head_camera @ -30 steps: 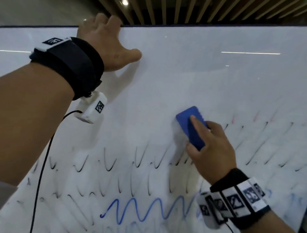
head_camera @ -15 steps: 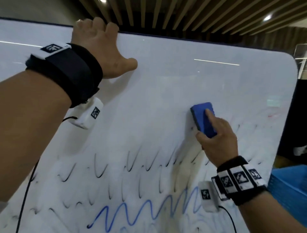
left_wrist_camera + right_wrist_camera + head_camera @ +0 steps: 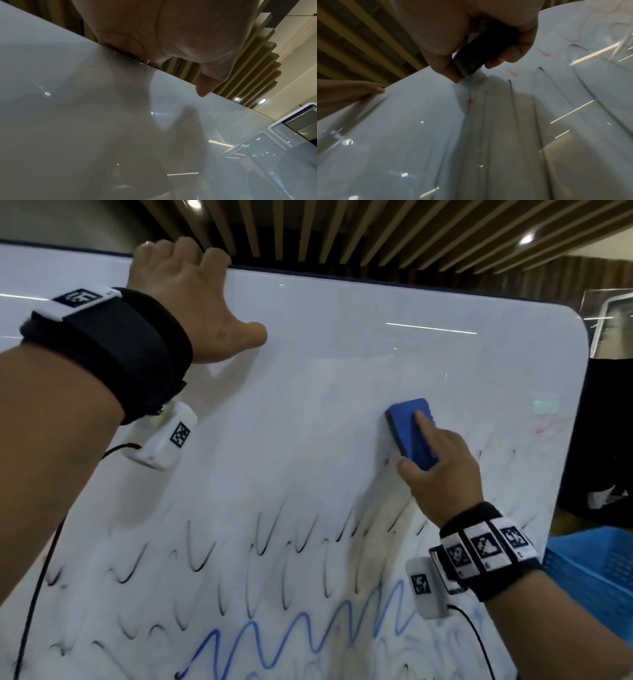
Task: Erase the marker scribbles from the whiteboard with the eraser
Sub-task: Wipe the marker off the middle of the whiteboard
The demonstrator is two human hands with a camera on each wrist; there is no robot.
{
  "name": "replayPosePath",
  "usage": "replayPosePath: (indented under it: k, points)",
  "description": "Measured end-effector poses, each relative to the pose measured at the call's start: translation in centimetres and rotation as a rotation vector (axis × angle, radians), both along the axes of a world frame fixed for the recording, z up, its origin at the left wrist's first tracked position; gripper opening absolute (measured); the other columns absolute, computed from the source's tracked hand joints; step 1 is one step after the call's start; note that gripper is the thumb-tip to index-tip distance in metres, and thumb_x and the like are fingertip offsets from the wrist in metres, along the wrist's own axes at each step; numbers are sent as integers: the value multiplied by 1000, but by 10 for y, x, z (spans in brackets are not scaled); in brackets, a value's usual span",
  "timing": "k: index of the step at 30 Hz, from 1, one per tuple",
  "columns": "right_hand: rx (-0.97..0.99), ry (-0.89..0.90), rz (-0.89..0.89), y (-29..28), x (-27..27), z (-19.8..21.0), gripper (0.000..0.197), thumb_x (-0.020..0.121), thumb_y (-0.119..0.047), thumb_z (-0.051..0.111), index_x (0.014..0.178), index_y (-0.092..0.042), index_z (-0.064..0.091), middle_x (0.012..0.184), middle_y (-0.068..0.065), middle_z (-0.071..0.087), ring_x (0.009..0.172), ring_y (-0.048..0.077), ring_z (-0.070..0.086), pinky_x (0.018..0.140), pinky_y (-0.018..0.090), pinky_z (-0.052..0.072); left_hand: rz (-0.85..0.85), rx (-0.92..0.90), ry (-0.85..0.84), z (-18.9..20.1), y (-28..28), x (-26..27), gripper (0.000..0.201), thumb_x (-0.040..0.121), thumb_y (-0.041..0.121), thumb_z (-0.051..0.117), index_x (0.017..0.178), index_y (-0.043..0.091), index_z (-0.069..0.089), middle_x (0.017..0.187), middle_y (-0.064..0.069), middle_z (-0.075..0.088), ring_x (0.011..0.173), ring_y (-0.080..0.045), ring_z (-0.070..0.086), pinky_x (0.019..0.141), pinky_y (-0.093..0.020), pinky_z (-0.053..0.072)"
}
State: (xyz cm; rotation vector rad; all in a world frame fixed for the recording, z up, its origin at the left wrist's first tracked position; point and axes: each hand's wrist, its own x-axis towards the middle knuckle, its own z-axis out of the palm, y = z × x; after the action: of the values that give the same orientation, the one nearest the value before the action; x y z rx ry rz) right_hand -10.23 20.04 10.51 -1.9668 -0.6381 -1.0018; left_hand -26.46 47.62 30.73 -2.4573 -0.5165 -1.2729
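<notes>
Upper whiteboard (image 3: 308,392) wiped; your right hand (image 3: 442,474) grips eraser (image 3: 411,433) at 3 o'clock, left hand (image 3: 191,313) hooks the top edge; black arcs (image 3: 198,556) and blue zigzag (image 3: 301,635) remain at 6 o'clock.

My head camera looked forward and slightly up at the whiteboard (image 3: 308,392) from close range, taking in both forearms and the slatted ceiling (image 3: 308,227) above its top edge. The left wrist camera sat almost against the board, facing up along the left hand (image 3: 180,33) toward that edge. The right wrist camera looked along the right hand (image 3: 471,33) and across the board, and it shared the left hand's fingertips (image 3: 378,88) on the top edge with my head view.
</notes>
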Motion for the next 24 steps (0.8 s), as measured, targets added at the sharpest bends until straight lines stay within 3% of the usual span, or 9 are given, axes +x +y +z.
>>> replayPosePath:
  k: [2,6,7,9,13,16,20,22,24]
  points:
    - [-30,46,-5,6,-13,-22,76,83,-35,66,150,-32,30,128,6,46,100,17,49,81,21,37,14,-17,13,1,-3,0,103,71,80,42,147,11,40,138,-25,48,131,-43,42,114,-51,30]
    - [-439,-24,188,30,-66,-123,77,72,-41,59,144,-40,33,126,3,51,91,26,63,65,26,51,55,-48,17,7,-6,2,106,68,84,40,145,12,43,139,-24,49,130,-43,46,110,-52,36]
    - [-529,-35,224,24,-62,-123,76,70,-42,58,142,-42,34,125,0,52,89,25,63,63,27,53,65,-50,17,9,-6,4,103,70,85,41,143,12,44,137,-24,50,128,-44,47,107,-52,38]
    - [-510,-92,179,6,-35,-86,73,70,-40,61,139,-41,39,124,0,51,89,25,63,64,29,55,85,-60,2,13,-7,9,95,76,84,48,136,11,46,134,-24,51,126,-45,48,103,-53,41]
    - [-105,-123,-21,-40,28,-3,73,76,-31,70,143,-32,42,124,8,50,93,28,59,71,27,45,133,-73,-16,17,-27,24,91,79,84,51,127,7,49,130,-25,52,124,-46,48,97,-53,44]
    - [-134,-90,71,-33,21,-30,76,75,-33,67,146,-28,39,121,7,46,90,27,58,68,25,45,109,-77,-3,17,-52,40,92,79,84,51,128,6,50,133,-24,52,126,-44,48,99,-52,44]
    - [-502,-92,292,-9,-20,-115,79,68,-42,58,143,-38,36,119,3,52,80,25,63,53,26,50,51,-59,32,16,-92,66,92,82,80,51,134,5,47,135,-22,51,124,-41,49,98,-48,43]
    - [-534,-120,295,-19,-5,-93,74,67,-40,60,139,-40,43,116,0,52,78,24,62,54,26,50,33,-40,43,15,-108,77,92,83,80,50,136,5,46,136,-20,51,125,-41,48,101,-48,42]
    - [-368,-154,216,-36,18,-50,72,70,-34,66,139,-35,46,114,4,53,79,25,60,59,28,50,37,-26,32,12,-115,84,93,84,81,49,136,5,46,136,-20,51,125,-41,48,103,-49,40]
